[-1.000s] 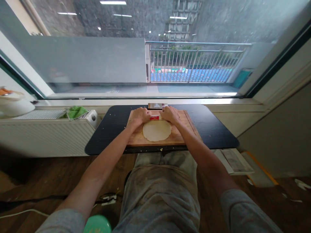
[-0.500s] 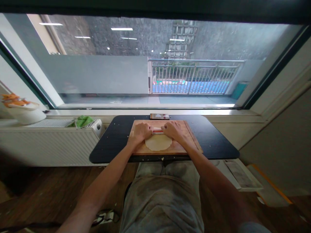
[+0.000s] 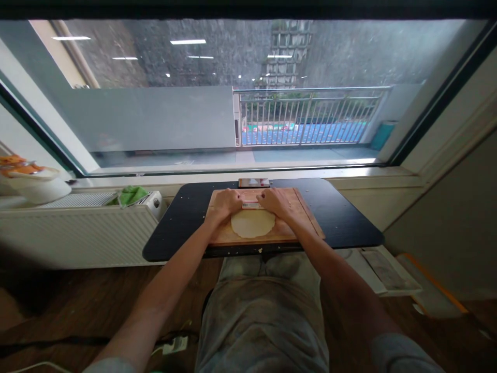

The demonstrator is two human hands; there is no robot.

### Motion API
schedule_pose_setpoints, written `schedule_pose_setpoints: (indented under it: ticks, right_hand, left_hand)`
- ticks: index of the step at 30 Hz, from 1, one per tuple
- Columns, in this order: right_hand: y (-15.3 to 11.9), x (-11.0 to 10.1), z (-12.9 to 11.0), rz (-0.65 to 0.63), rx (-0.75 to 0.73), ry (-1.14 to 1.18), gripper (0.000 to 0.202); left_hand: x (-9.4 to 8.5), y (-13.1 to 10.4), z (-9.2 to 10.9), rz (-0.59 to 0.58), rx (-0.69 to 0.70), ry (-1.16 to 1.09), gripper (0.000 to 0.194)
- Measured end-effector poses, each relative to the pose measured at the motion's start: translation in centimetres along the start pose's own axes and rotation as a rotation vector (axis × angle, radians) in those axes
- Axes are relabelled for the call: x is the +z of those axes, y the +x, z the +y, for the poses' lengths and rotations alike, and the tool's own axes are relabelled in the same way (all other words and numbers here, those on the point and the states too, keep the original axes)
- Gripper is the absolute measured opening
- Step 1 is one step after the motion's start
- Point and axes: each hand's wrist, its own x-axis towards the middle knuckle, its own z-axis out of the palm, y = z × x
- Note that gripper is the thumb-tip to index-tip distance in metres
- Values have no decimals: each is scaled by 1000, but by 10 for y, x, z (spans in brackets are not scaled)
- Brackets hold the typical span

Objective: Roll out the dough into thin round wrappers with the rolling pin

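A flat, roughly round sheet of pale dough [image 3: 252, 224] lies on a wooden cutting board [image 3: 301, 223]. Across its far edge runs a rolling pin [image 3: 251, 205], light-coloured with a reddish band; only its middle part shows between my fists. My left hand [image 3: 228, 202] is closed round the pin's left end. On the right end, my right hand [image 3: 275, 201] is wrapped in the same way. Both ends of the pin are hidden by the fingers.
The board rests on a black table [image 3: 345, 228] with rounded corners. A phone-like flat object [image 3: 253, 183] lies behind the board. To the left, a white radiator [image 3: 85, 233] carries a green cloth [image 3: 132, 195]. A window with a sill [image 3: 310, 173] is ahead.
The hands and the pin stay at the dough's far edge with hardly any shift on the board. The camera view has tilted slightly.
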Motion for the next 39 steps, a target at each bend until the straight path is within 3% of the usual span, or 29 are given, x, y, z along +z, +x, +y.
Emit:
schedule_pose_setpoints:
  ticks: [11, 22, 27, 33, 39]
  right_hand:
    - [25, 2, 8, -10, 62, 46, 43]
    - [13, 1, 5, -40, 45, 14, 43]
    - [-1, -3, 2, -15, -6, -17, 43]
    - [-27, -6, -5, -18, -19, -36, 41]
    - [-52, -5, -9, -10, -13, -63, 43]
  left_hand:
    - [-3, 14, 2, -46, 1, 1, 56]
    - [7, 15, -1, -75, 10, 19, 55]
    - [5, -5, 0, -42, 64, 14, 52]
    - [1, -45, 3, -1, 91, 38, 53]
    - [2, -75, 7, 28, 48, -16, 47]
